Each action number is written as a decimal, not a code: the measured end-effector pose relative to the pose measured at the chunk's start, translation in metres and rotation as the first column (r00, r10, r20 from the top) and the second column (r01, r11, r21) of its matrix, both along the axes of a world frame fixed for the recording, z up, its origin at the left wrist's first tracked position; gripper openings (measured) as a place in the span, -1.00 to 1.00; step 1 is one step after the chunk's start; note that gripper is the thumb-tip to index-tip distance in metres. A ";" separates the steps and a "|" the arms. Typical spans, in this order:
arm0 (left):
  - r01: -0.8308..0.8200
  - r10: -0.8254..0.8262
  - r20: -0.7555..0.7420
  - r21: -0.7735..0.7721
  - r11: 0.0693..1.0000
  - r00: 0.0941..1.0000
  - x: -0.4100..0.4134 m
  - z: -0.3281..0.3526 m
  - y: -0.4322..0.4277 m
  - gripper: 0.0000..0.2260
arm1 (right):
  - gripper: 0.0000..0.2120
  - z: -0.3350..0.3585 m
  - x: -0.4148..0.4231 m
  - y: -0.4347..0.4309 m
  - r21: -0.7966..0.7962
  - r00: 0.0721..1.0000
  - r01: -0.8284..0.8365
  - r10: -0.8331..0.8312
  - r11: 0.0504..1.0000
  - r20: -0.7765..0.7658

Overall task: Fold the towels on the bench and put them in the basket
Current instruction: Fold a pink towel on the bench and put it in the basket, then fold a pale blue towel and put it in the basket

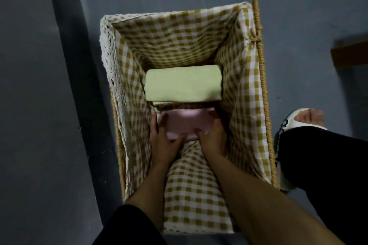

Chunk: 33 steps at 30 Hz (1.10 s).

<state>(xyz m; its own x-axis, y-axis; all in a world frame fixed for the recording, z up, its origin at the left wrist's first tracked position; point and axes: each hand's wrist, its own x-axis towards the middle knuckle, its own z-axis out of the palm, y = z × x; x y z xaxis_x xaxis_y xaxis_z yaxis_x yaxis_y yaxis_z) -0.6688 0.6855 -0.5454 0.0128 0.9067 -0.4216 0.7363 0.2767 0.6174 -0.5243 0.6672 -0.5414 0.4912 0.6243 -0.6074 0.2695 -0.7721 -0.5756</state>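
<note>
A wicker basket (262, 89) with a yellow-and-white checked liner stands on the grey floor, seen from above. Deep inside it lies a folded green towel (182, 83) at the far end. Just nearer to me sits a folded pink towel (184, 123). My left hand (163, 141) grips the pink towel's left edge, thumb on top. My right hand (214, 137) grips its right edge, thumb on top, with the fingers tucked down its side. Both forearms reach down into the basket.
A dark strip (79, 85) runs along the floor left of the basket. My right leg in dark trousers (326, 165) and a foot in a white slipper (304, 119) stand right of the basket. A brown wooden edge (350, 55) shows at far right.
</note>
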 end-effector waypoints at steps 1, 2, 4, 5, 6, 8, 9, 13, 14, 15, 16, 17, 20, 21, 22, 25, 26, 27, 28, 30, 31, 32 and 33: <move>0.003 -0.003 -0.013 -0.012 1.000 1.000 0.000 0.001 0.001 -0.21 | -0.29 -0.001 0.000 0.000 -0.005 1.000 -0.011 0.011 1.000 0.012; 0.012 -0.012 -0.019 -0.019 1.000 1.000 0.000 0.002 0.001 -0.21 | -0.28 -0.001 0.000 -0.001 -0.011 0.999 -0.029 0.029 1.000 0.020; 0.019 -0.019 -0.008 -0.031 0.999 1.000 0.001 0.005 0.002 -0.21 | -0.27 0.003 0.001 0.000 -0.015 0.997 -0.068 0.068 0.998 0.034; 0.012 -0.012 -0.007 -0.043 0.999 1.000 0.002 0.010 0.002 -0.20 | -0.27 0.006 0.001 0.001 -0.015 0.995 -0.087 0.088 0.996 0.050; 0.008 -0.008 -0.011 -0.041 0.999 1.000 0.002 0.017 0.003 -0.20 | -0.29 0.010 0.002 0.000 -0.017 0.991 -0.113 0.114 0.993 0.074; 0.037 -0.037 -0.025 0.001 0.999 0.999 0.004 0.038 0.005 -0.29 | -0.37 0.023 0.000 -0.001 -0.028 0.980 -0.172 0.174 0.985 0.096; 0.071 -0.070 -0.032 0.024 0.997 0.997 0.005 0.052 0.007 -0.37 | -0.42 0.032 -0.001 -0.002 -0.015 0.981 -0.182 0.182 0.983 0.067; 0.216 -0.201 -0.111 0.145 0.966 0.973 0.003 0.111 0.024 -0.49 | -0.54 0.090 0.001 -0.001 0.161 0.986 -0.160 0.165 0.974 -0.015; 0.238 -0.218 -0.134 0.156 0.959 0.967 0.004 0.125 0.029 -0.48 | -0.56 0.107 0.004 -0.001 0.220 0.985 -0.169 0.171 0.961 0.009; 0.238 -0.219 -0.136 0.137 0.962 0.966 0.008 0.141 0.032 -0.47 | -0.57 0.124 0.007 0.000 0.268 0.983 -0.184 0.180 0.946 0.042; 0.235 -0.219 -0.124 0.136 0.962 0.968 0.012 0.158 0.034 -0.47 | -0.55 0.142 0.011 0.001 0.294 0.979 -0.205 0.189 0.934 0.080; 0.241 -0.225 -0.111 0.159 0.958 0.968 0.015 0.174 0.034 -0.47 | -0.53 0.163 0.014 0.001 0.301 0.974 -0.224 0.200 0.927 0.108; 0.274 -0.262 -0.080 0.262 0.925 0.962 0.029 0.227 0.031 -0.50 | -0.48 0.222 0.022 -0.003 0.353 0.973 -0.218 0.176 0.910 0.148; 0.282 -0.273 -0.071 0.291 0.914 0.959 0.035 0.246 0.028 -0.50 | -0.48 0.243 0.026 -0.005 0.381 0.975 -0.204 0.152 0.902 0.161; 0.291 -0.285 -0.066 0.308 0.906 0.956 0.042 0.266 0.025 -0.50 | -0.49 0.264 0.032 -0.009 0.405 0.975 -0.194 0.131 0.894 0.177; 0.365 -0.361 -0.081 0.369 0.855 0.929 0.070 0.323 0.012 -0.51 | -0.49 0.324 0.065 -0.030 0.419 0.957 -0.226 0.121 0.879 0.263; 0.399 -0.394 -0.100 0.405 0.823 0.914 0.081 0.342 0.007 -0.52 | -0.47 0.343 0.080 -0.040 0.419 0.947 -0.245 0.123 0.874 0.297; 0.428 -0.425 -0.112 0.438 0.790 0.898 0.095 0.359 0.000 -0.53 | -0.47 0.361 0.096 -0.052 0.418 0.939 -0.250 0.115 0.873 0.323; 0.455 -0.457 -0.116 0.465 0.759 0.882 0.110 0.375 -0.007 -0.53 | -0.47 0.379 0.114 -0.068 0.422 0.933 -0.244 0.093 0.873 0.347; 0.515 -0.530 -0.131 0.513 0.687 0.838 0.146 0.405 -0.028 -0.53 | -0.49 0.413 0.150 -0.106 0.439 0.911 -0.223 0.026 0.871 0.412; 0.547 -0.569 -0.145 0.539 0.641 0.809 0.168 0.418 -0.042 -0.53 | -0.50 0.428 0.170 -0.129 0.453 0.894 -0.206 -0.021 0.867 0.447; 0.578 -0.610 -0.157 0.564 0.590 0.776 0.191 0.431 -0.058 -0.53 | -0.52 0.443 0.190 -0.156 0.470 0.880 -0.174 -0.077 0.866 0.469; 0.607 -0.653 -0.168 0.587 0.536 0.738 0.216 0.444 -0.077 -0.53 | -0.52 0.455 0.210 -0.184 0.486 0.868 -0.127 -0.140 0.865 0.477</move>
